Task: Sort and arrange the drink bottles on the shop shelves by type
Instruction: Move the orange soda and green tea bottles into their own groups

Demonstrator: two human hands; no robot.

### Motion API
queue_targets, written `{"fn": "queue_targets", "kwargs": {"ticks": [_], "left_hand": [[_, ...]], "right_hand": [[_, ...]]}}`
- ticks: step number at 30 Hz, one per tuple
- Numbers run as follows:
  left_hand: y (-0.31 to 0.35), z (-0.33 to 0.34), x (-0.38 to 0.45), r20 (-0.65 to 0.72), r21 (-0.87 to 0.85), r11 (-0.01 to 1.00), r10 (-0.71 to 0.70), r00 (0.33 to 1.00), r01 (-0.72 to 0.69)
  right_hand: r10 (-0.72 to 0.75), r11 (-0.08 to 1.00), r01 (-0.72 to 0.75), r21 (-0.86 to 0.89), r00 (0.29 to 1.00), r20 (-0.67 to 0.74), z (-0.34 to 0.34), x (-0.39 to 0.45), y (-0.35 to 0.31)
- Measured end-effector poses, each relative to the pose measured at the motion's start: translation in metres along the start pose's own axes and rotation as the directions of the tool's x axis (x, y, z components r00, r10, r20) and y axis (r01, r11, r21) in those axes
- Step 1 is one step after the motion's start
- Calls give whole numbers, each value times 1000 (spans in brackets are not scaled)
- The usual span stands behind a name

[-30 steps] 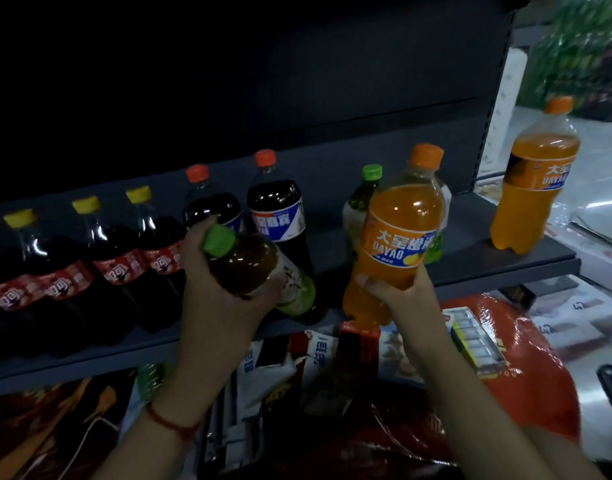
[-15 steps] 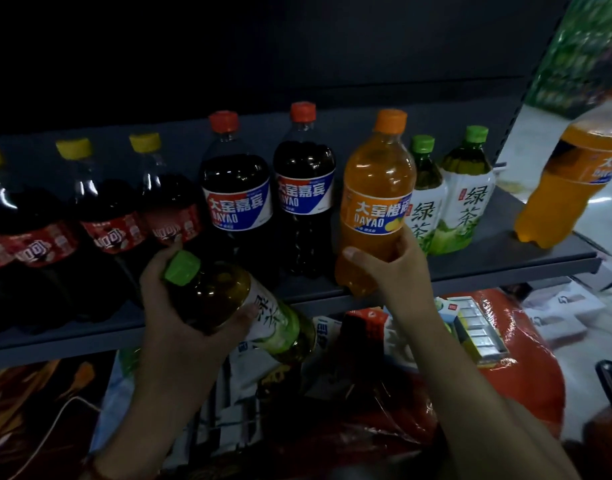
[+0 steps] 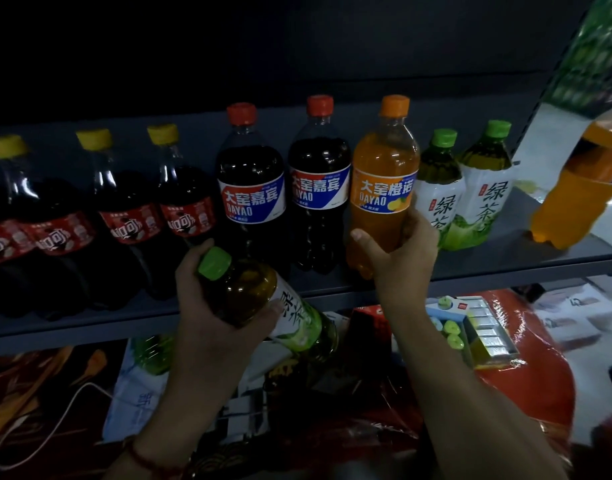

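Note:
My left hand (image 3: 211, 317) grips a green-capped green tea bottle (image 3: 263, 299), tilted with its cap up-left, in front of the shelf edge (image 3: 488, 271). My right hand (image 3: 398, 258) holds the lower part of an orange Dayao soda bottle (image 3: 384, 181) standing upright on the shelf. To its left stand two dark Dayao cola bottles with red caps (image 3: 250, 188) (image 3: 320, 181). Further left are several yellow-capped cola bottles (image 3: 127, 216). Right of the orange bottle stand two green tea bottles (image 3: 439, 188) (image 3: 484, 181). A second orange soda bottle (image 3: 581, 199) stands at the shelf's right end.
Below the shelf lie a red plastic bag (image 3: 526, 382), a box of small packs (image 3: 484, 327), printed packets (image 3: 138, 393) and a white cable (image 3: 37, 417). The shelf's dark back panel (image 3: 297, 57) rises behind the bottles. A bright aisle floor shows at the far right.
The orange bottle has moved left and now stands beside the red-capped colas. The tea bottle in my left hand came down in front of the shelf edge. The view shifted.

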State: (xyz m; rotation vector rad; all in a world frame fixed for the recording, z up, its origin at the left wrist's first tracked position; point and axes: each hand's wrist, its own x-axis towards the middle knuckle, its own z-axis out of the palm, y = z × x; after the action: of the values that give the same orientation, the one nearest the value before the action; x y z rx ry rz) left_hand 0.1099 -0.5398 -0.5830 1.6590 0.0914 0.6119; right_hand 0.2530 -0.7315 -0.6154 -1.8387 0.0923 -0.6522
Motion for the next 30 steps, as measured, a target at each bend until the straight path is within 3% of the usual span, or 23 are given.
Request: {"fn": "queue_targets", "kwargs": {"ticks": [5, 8, 10, 12, 13, 14, 22, 30], "left_hand": [[6, 6, -1, -1, -44, 999, -7, 1000, 7], [16, 5, -2, -9, -71, 997, -34, 999, 33], [22, 1, -3, -16, -128, 990, -60, 998, 58], [32, -3, -6, -14, -163, 984, -81, 997, 77], [38, -4, -8, -8, -178, 981, -80, 997, 77], [45, -6, -10, 10, -196, 978, -73, 997, 74], [131, -13, -15, 179, -188, 978, 126, 976, -92], [264, -25, 24, 293, -91, 906, 422, 858, -414]], "right_hand": [[0, 999, 0, 42, 1000, 15, -12, -9, -2], [-48, 997, 35, 69, 979, 197, -33, -41, -21], [-5, 998, -24, 51, 864, 503, -51, -65, -38], [34, 999, -30, -19, 655, 755, -69, -83, -55], [15, 1000, 7, -24, 596, 803, -77, -90, -62], [-20, 999, 49, -11, 587, 809, -85, -94, -68], [-105, 992, 126, 23, 704, 702, -140, -90, -141], [-268, 963, 234, 133, 786, 557, -154, -56, -243]]}}
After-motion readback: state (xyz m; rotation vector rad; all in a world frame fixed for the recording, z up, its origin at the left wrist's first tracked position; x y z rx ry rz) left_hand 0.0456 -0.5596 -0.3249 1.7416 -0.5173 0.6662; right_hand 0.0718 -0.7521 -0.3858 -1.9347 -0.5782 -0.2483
